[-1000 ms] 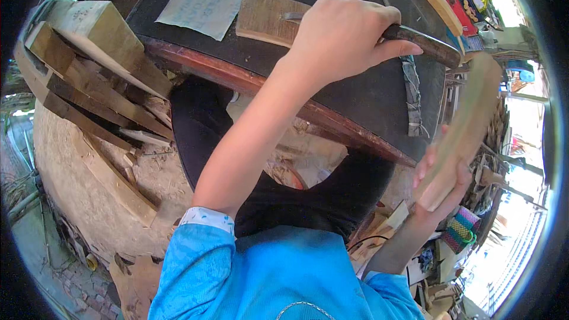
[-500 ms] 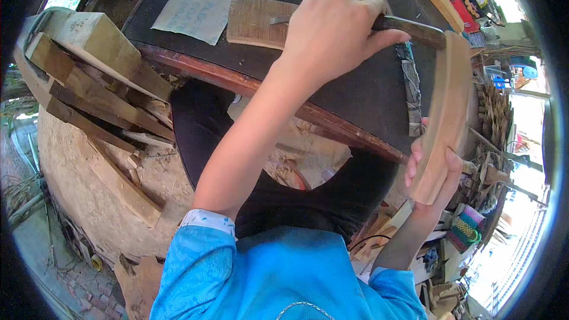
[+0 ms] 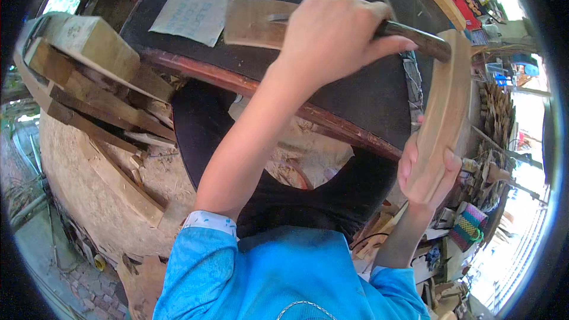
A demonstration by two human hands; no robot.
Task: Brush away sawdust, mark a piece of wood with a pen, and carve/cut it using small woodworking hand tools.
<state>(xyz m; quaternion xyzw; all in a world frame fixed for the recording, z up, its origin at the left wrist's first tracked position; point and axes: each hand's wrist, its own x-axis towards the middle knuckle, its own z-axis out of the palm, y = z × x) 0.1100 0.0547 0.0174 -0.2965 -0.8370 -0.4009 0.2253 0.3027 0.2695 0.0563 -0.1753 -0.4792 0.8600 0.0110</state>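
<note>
My left hand (image 3: 335, 38) is closed around a dark-handled chisel (image 3: 424, 42), whose handle points right. Its pale metal tip emerges left of my fist, over a brown wooden board (image 3: 252, 24) on the dark table (image 3: 349, 104). My fist hides the rest of the board. My right hand (image 3: 430, 169) grips the lower end of a long, slightly curved wooden block (image 3: 447, 106), fingers on one side and thumb on the other. The block's upper part meets the far end of the chisel handle; whether they press together I cannot tell.
A printed cloth-like sheet (image 3: 195, 10) lies left of the board. Curved timber pieces (image 3: 98, 77) stand at the left, with an offcut (image 3: 124, 181) on the ground. A red-brown edge (image 3: 207, 71) borders the table. A woven basket (image 3: 468, 225) and wood scraps are at right.
The handle end of the chisel has dipped slightly. My right hand and the lower end of the wooden block have shifted a little left. My left hand stays nearly in place.
</note>
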